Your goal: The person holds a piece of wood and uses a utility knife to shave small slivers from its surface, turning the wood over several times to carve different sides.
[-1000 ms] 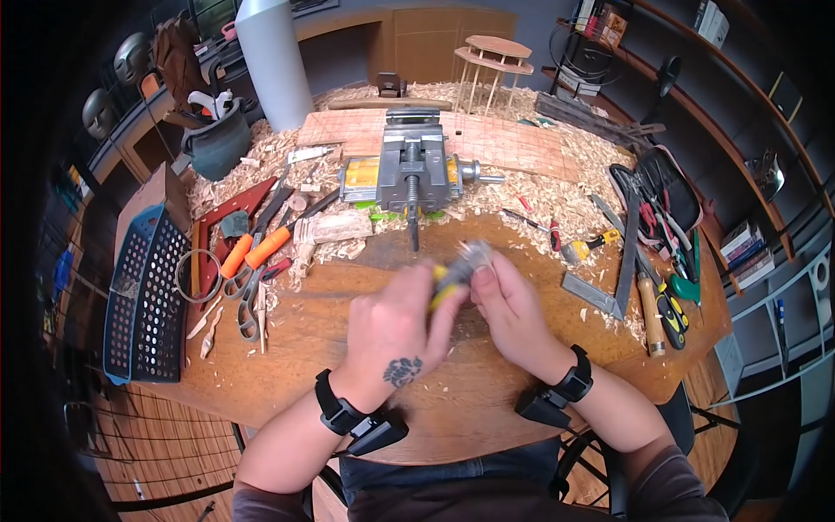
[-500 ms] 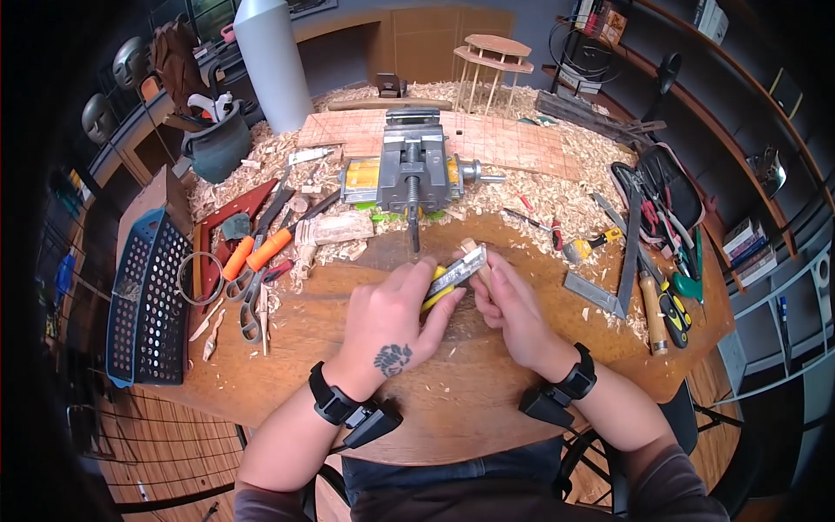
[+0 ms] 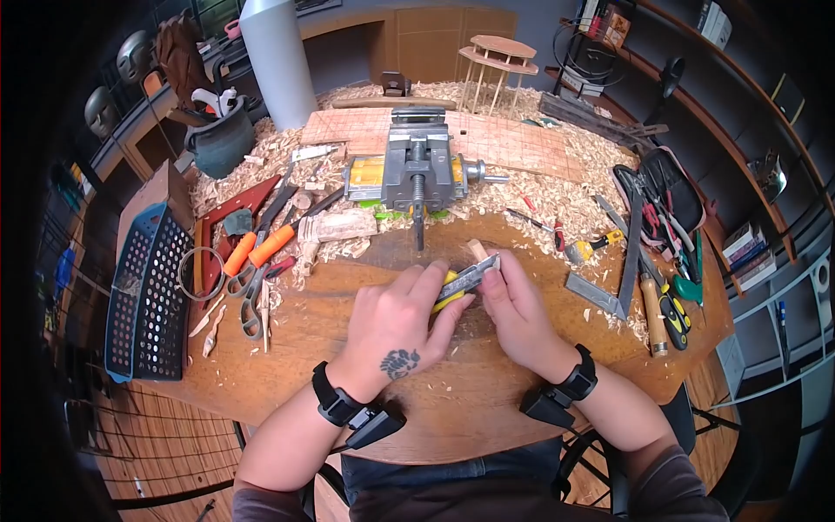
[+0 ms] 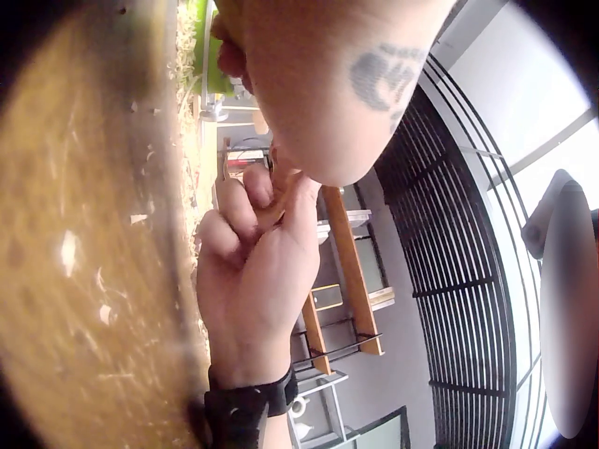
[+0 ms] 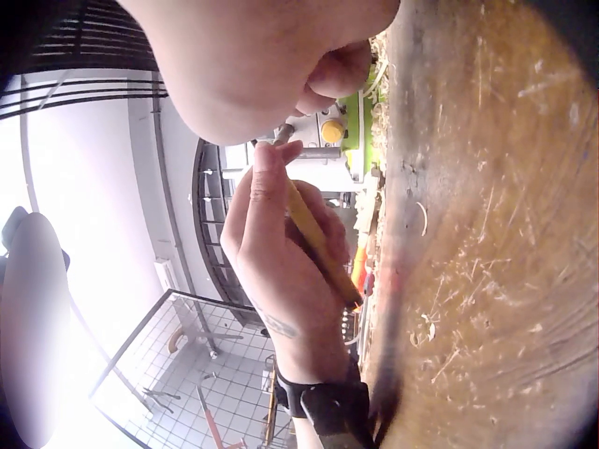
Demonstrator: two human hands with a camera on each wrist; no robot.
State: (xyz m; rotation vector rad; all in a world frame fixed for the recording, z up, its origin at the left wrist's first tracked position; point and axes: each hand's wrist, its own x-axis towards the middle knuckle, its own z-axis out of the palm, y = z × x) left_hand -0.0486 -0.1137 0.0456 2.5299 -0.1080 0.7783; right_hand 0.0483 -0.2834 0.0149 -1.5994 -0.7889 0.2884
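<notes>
My left hand (image 3: 393, 315) grips a yellow and grey utility knife (image 3: 468, 278), its metal front end slanting up to the right. In the right wrist view the yellow handle of the knife (image 5: 318, 245) runs through the curled fingers and out below the palm. My right hand (image 3: 524, 317) holds a small pale stick of wood (image 3: 476, 249), whose end pokes up past the fingers. The knife's front end lies across the wood, right by the right thumb. Most of the wood is hidden by the right hand. Both hands are close together over the wooden table (image 3: 461, 391).
A grey vise (image 3: 417, 170) stands beyond the hands amid wood shavings (image 3: 531, 122). Orange-handled tools (image 3: 270, 248), scissors and a blue perforated basket (image 3: 148, 296) lie left. At right are a metal square (image 3: 628, 252), a chisel (image 3: 651, 313) and a tool pouch (image 3: 678, 187).
The knife and hands were blurred in motion a second ago. Since half a second ago the knife's front end has shifted slightly right and down against the wood, near the right thumb.
</notes>
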